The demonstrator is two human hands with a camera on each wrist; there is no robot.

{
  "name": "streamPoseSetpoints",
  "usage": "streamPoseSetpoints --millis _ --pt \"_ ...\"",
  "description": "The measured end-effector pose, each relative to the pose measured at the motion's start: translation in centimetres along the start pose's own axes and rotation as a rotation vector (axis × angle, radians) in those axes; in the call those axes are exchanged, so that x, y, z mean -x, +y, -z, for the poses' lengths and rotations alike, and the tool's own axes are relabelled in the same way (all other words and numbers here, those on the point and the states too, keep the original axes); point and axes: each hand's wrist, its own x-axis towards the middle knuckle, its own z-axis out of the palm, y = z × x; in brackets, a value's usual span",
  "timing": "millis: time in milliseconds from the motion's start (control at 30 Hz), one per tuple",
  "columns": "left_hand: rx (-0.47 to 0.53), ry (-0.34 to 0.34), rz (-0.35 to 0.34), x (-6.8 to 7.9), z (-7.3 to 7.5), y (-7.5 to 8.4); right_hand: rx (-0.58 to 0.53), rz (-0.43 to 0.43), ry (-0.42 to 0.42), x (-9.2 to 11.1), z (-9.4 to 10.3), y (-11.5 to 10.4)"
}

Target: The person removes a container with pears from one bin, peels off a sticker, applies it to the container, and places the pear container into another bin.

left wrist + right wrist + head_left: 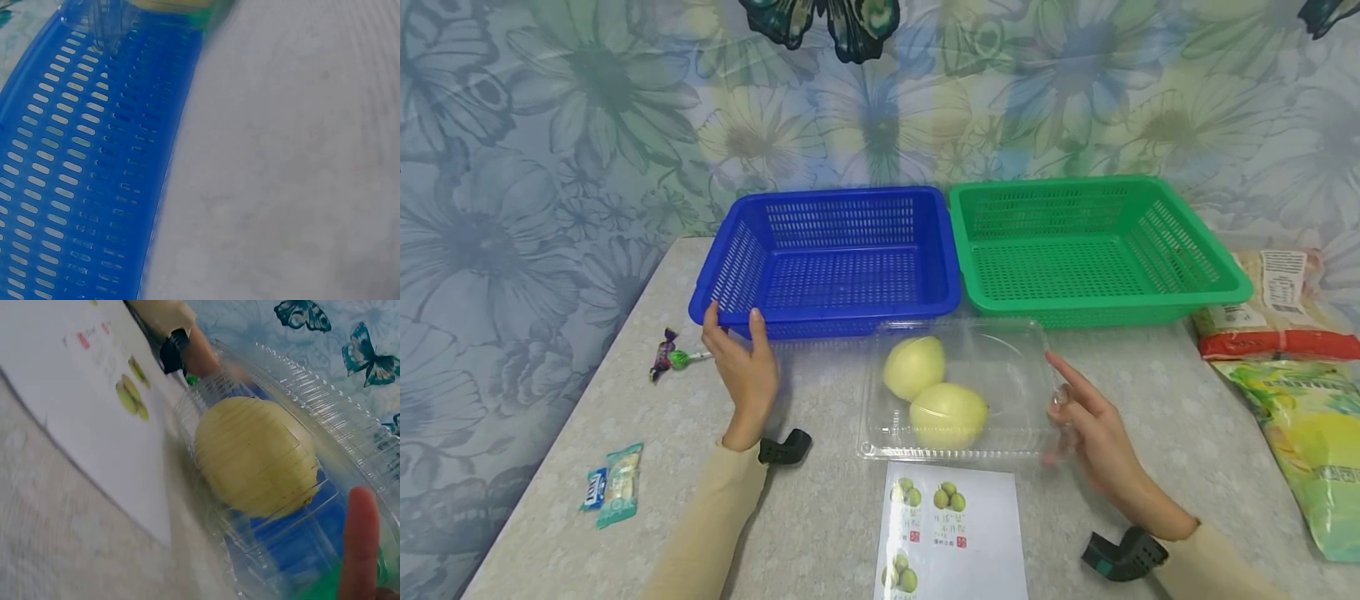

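Note:
A clear plastic clamshell box [1011, 375] with two pale yellow fruits [947, 415] inside is in front of the baskets in the head view. My right hand [1097, 442] grips the box's right end, its index finger extended along the side. In the right wrist view that finger [360, 544] shows beside the clear plastic, and one fruit [256, 456] is seen through the ribbed wall. My left hand [745, 375] is off the box, fingers spread, close to the front left rim of the blue basket [827, 327]. No part of the left hand shows in its wrist view.
A green basket [1105, 312] stands right of the blue one. A sticker sheet with green fruit pictures [970, 575] lies in front of the box. Wrapped sweets [622, 485] and a lollipop [679, 359] lie at left. Two food bags [1311, 450] lie at right.

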Motion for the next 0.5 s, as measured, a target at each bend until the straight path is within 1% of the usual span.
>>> streamPoseSetpoints --millis 200,300,400,500 --pt "0.015 0.003 -0.010 0.0 0.0 0.1 0.049 -0.010 0.052 -0.4 0.3 0.7" --pt "0.015 0.008 -0.009 -0.1 0.0 0.0 0.091 -0.025 0.051 -0.5 0.6 0.7" --pt "0.016 0.013 -0.005 -0.1 0.0 0.0 0.200 -0.042 0.032 -0.7 0.9 0.5" --pt "0.004 -0.004 0.000 -0.1 0.0 0.1 0.362 -0.063 0.006 -0.6 1.4 0.1"
